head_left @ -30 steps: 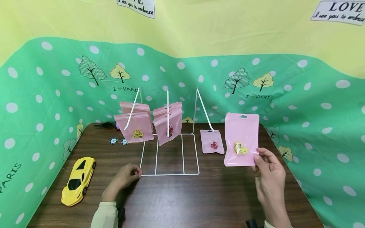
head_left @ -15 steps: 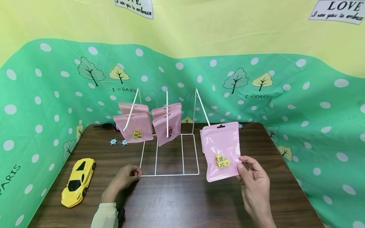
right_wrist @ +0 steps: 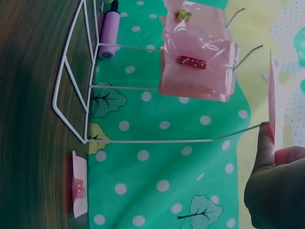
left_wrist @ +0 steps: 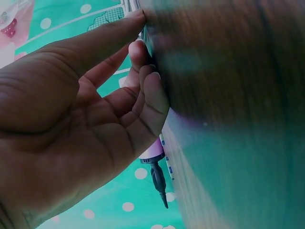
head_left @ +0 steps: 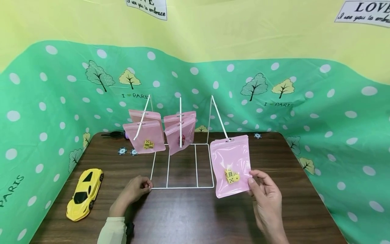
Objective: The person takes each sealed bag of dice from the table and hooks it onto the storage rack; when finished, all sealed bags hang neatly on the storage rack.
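My right hand [head_left: 268, 200] pinches the lower right edge of a pink zip bag [head_left: 225, 157] holding yellow dice [head_left: 232, 176]. The bag's top hole overlaps the tip of the right prong [head_left: 219, 117] of a white wire display rack [head_left: 182, 187] in the head view. At the rack's front left corner, my left hand [head_left: 135, 190] grips the wire between thumb and fingers. Two pink bags hang on the left prong, the front one [head_left: 143, 134] with yellow dice. Two more hang on the middle prong, the front one [head_left: 189, 132] with red dice.
A small pink bag with red dice [right_wrist: 80, 186] lies on the table right of the rack, hidden in the head view. A yellow toy car [head_left: 85, 195] sits at left. Poker chips [head_left: 122, 151] and a purple cylinder with a black nozzle [right_wrist: 110, 33] are farther back.
My right hand has brought the bag with yellow dice leftward and down to the right prong's tip, now covering the small bag behind it. My left hand stays on the rack corner.
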Demonstrator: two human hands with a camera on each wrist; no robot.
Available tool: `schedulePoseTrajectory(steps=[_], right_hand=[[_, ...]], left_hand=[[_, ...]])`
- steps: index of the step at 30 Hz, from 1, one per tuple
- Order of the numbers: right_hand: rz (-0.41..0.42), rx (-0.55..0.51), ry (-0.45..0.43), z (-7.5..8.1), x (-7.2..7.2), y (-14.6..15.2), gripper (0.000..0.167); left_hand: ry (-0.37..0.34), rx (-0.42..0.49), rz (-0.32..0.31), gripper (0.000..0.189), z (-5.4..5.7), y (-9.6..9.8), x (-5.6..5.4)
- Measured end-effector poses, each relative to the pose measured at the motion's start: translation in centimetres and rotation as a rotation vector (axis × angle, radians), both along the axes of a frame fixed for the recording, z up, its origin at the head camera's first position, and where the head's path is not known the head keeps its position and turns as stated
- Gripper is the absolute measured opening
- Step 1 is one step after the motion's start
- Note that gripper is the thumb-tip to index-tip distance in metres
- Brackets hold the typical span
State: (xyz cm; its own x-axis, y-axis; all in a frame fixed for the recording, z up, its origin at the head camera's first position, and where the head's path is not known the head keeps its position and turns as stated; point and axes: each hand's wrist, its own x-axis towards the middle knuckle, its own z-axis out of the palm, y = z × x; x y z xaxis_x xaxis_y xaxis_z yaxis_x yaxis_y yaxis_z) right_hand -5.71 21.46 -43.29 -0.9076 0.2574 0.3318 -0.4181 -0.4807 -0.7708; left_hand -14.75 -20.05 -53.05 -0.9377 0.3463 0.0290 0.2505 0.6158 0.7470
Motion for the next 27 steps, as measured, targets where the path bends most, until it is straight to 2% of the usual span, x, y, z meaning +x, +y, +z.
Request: schedulePoseTrajectory(steps=[4,9,12,19,27], right_hand=[[-0.044,0.029,-0.066,0.0,-0.2,-0.2,0.023],[-0.136,0.122,-0.213,0.0,-1.2,-0.6,0.018],[-0.181,0.172,-0.271,-0.2,-2.1,-0.9,0.018],[-0.21,0.219,-0.266,-0.6,-4.7,-1.4,0.024],[-0.211,0.236,-0.274,-0.2,-7.9,-1.9,0.024]], left_hand=[[-0.002,-0.005,0.001,0.019,0.2,0.2,-0.1],[-0.071,-0.025,0.044,0.017,0.7,0.6,0.1],[-0.096,-0.034,0.07,0.017,0.8,0.8,0.2],[-0.092,-0.037,0.07,0.018,0.5,0.7,0.3],[-0.084,-0.042,0.066,0.017,0.7,0.7,0.3]])
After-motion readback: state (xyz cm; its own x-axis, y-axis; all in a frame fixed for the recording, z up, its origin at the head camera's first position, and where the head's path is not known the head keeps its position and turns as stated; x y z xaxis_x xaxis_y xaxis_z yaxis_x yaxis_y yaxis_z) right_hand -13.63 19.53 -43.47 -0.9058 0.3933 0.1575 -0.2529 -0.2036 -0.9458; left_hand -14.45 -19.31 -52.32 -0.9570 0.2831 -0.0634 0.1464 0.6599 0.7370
